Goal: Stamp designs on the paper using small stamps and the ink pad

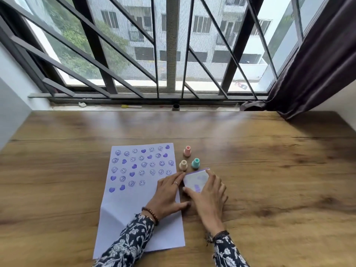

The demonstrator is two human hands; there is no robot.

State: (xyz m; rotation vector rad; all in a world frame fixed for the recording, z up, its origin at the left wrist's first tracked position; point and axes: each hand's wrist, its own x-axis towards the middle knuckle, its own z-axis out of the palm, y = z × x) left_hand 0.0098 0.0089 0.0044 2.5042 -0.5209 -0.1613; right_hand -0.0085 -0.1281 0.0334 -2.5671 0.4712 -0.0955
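Observation:
A white paper lies on the wooden table, its upper half covered with several purple smiley and heart prints. Three small stamps stand upright just right of it: a pink stamp, a cream stamp and a teal stamp. In front of them sits the ink pad, a small square box with a white lid that looks closed. My left hand touches its left edge with the fingertips, palm over the paper's right edge. My right hand grips its right side and near corner.
The wooden table stretches wide to the right and left of the paper. A barred window runs along the far edge, with a yellow marker and a small dark cap on the sill. A dark curtain hangs at the right.

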